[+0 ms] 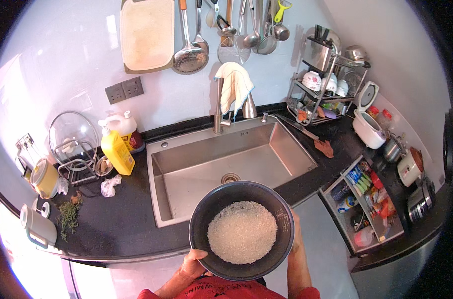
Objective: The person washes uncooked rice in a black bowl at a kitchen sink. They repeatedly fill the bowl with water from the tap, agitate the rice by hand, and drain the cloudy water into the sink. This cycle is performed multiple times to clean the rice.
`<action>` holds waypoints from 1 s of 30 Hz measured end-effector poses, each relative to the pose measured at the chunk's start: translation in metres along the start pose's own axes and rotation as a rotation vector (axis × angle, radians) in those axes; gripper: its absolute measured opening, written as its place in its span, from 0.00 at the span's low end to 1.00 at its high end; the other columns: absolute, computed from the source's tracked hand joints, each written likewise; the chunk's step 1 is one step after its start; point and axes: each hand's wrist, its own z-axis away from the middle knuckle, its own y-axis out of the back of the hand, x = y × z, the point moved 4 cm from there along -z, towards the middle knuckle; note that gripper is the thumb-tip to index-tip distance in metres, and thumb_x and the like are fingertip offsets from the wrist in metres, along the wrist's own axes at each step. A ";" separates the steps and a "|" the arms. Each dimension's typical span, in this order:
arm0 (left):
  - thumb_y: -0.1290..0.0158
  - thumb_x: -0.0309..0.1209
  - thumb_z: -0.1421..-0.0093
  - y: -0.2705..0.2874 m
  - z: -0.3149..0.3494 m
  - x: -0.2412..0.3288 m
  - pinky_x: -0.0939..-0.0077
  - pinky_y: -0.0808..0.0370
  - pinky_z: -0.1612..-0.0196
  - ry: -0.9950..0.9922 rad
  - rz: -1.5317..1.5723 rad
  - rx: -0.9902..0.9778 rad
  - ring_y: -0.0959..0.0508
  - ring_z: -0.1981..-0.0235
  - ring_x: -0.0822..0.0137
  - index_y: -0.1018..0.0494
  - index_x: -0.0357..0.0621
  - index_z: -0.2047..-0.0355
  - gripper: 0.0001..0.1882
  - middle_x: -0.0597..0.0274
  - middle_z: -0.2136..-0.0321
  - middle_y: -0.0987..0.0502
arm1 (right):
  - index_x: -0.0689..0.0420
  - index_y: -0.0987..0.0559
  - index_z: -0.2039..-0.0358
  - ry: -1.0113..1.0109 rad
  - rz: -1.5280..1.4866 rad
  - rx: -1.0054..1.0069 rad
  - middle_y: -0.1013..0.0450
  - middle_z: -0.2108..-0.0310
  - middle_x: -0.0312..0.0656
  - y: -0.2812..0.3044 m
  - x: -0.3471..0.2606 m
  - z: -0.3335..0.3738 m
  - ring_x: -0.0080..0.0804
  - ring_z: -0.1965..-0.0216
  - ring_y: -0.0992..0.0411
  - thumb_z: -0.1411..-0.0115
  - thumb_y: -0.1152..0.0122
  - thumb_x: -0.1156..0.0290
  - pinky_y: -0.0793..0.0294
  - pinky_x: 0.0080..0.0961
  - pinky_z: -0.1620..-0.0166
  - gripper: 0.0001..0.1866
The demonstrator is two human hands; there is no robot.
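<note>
A dark rice cooker inner pot [200, 226] is held level between my two hands, just in front of the sink's near edge. White uncooked rice [242, 232] covers its bottom. My left hand [190, 264] grips the pot at its lower left, with the thumb over the rim and the fingers hidden underneath. Along the right side my right hand [296, 230] holds the pot; its fingers are out of sight behind the wall. Beyond the pot lies the steel sink [186, 172], with its drain [230, 178] showing. A cream cloth [235, 85] drapes over the faucet [218, 114].
On the left counter stand a yellow bottle [118, 153], a white pitcher [37, 226] and some green herbs [69, 217]. To the right are a dish rack [313, 94], a white lidded container [368, 129] and a packed organizer tray [342, 219]. Utensils and a cutting board [147, 35] hang on the wall.
</note>
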 end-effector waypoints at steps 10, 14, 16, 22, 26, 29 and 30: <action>0.51 0.31 0.64 -0.086 -0.095 0.018 0.59 0.32 0.44 -0.397 0.132 0.207 0.29 0.50 0.51 0.39 0.32 0.45 0.39 0.49 0.49 0.31 | 0.53 0.36 0.42 0.697 0.393 -0.199 0.45 0.40 0.43 -0.041 -0.130 -0.311 0.36 0.43 0.41 0.46 0.40 0.69 0.31 0.27 0.55 0.30; 0.51 0.32 0.63 -0.122 -0.125 0.010 0.60 0.33 0.44 -0.476 0.229 0.302 0.29 0.50 0.50 0.39 0.33 0.45 0.40 0.49 0.50 0.30 | 0.56 0.36 0.44 0.997 0.700 -0.130 0.42 0.46 0.56 -0.073 -0.167 -0.416 0.49 0.46 0.39 0.47 0.40 0.62 0.32 0.43 0.53 0.31; 0.51 0.32 0.63 -0.124 -0.132 0.001 0.60 0.32 0.45 -0.505 0.271 0.335 0.29 0.51 0.51 0.39 0.33 0.45 0.39 0.49 0.50 0.30 | 0.57 0.34 0.47 0.968 0.757 -0.160 0.39 0.50 0.57 -0.089 -0.167 -0.447 0.52 0.49 0.37 0.46 0.41 0.60 0.32 0.44 0.53 0.28; 0.50 0.30 0.60 -0.116 -0.140 -0.013 0.60 0.32 0.46 -0.542 0.294 0.379 0.29 0.50 0.52 0.41 0.36 0.44 0.38 0.50 0.49 0.31 | 0.59 0.27 0.64 0.976 0.848 -0.159 0.28 0.68 0.54 -0.112 -0.170 -0.473 0.54 0.65 0.28 0.43 0.47 0.57 0.29 0.47 0.61 0.17; 0.50 0.28 0.59 -0.117 -0.143 -0.010 0.61 0.31 0.46 -0.589 0.293 0.380 0.29 0.50 0.53 0.42 0.36 0.43 0.38 0.50 0.49 0.32 | 0.58 0.24 0.72 1.098 1.067 -0.114 0.26 0.76 0.50 -0.119 -0.181 -0.475 0.52 0.73 0.26 0.42 0.48 0.59 0.28 0.45 0.69 0.14; 0.50 0.27 0.59 -0.113 -0.150 -0.013 0.61 0.31 0.46 -0.546 0.350 0.375 0.28 0.51 0.54 0.41 0.35 0.44 0.38 0.51 0.49 0.31 | 0.57 0.24 0.75 1.153 1.121 -0.107 0.26 0.78 0.50 -0.129 -0.192 -0.491 0.52 0.75 0.26 0.42 0.49 0.62 0.28 0.45 0.71 0.13; 0.51 0.29 0.60 -0.110 -0.153 -0.013 0.60 0.30 0.47 -0.540 0.315 0.400 0.28 0.52 0.53 0.40 0.35 0.45 0.37 0.50 0.50 0.30 | 0.58 0.23 0.76 1.153 1.110 -0.097 0.25 0.77 0.51 -0.134 -0.198 -0.490 0.51 0.74 0.25 0.43 0.49 0.65 0.27 0.45 0.71 0.12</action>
